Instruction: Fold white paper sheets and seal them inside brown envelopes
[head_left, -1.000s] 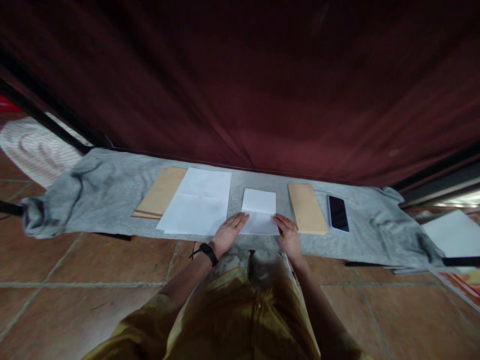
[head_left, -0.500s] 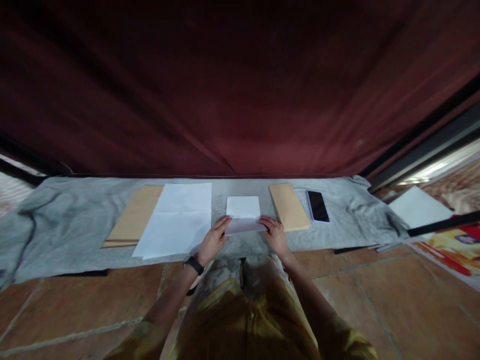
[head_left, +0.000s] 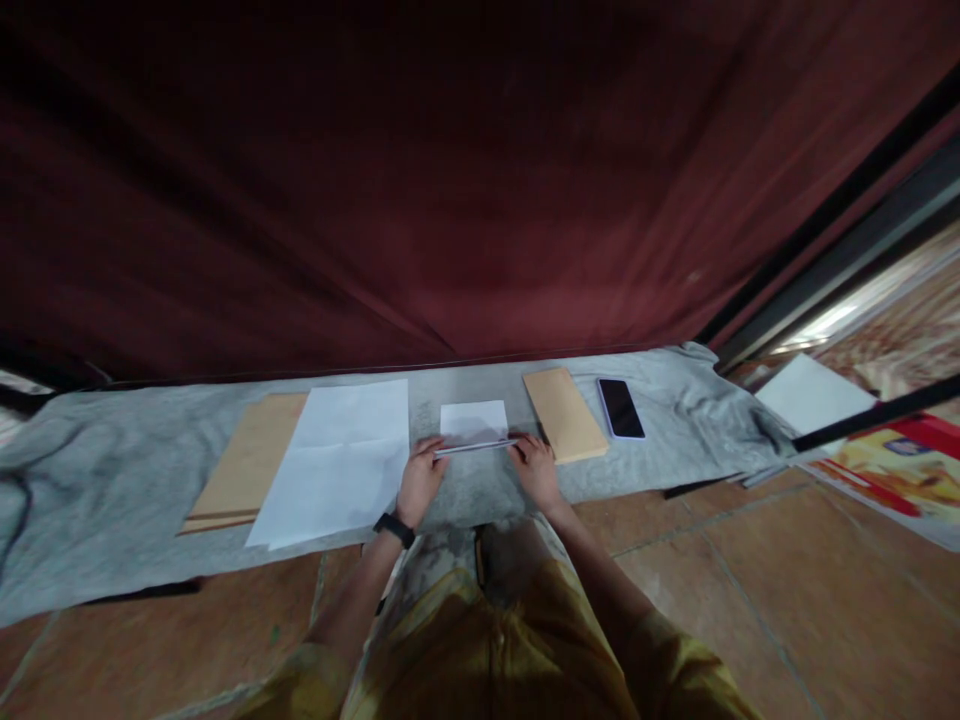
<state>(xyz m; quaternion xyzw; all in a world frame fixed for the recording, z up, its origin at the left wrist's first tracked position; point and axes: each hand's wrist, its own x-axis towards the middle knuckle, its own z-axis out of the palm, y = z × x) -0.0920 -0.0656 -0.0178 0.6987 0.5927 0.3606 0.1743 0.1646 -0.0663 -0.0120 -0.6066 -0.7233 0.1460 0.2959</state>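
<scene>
A small white folded sheet of paper [head_left: 472,420] lies on a grey cloth [head_left: 112,480] spread over the floor. My left hand [head_left: 420,480] pinches the near left corner of the sheet and my right hand [head_left: 534,468] pinches the near right corner. The near flap is lifted and turned toward the far edge, seen almost edge-on. A black band sits on my left wrist. To the left lies a larger white sheet [head_left: 337,460] over brown envelopes [head_left: 244,465].
A brown envelope [head_left: 564,412] and a dark phone [head_left: 621,408] lie right of the folded sheet. A dark red curtain [head_left: 450,200] hangs behind the cloth. More white paper [head_left: 810,395] and a colourful printed item [head_left: 892,470] lie at the far right on the tiled floor.
Both hands have lifted the near edge of the small sheet and carried it away from me, folding it over. The view has shifted to the right.
</scene>
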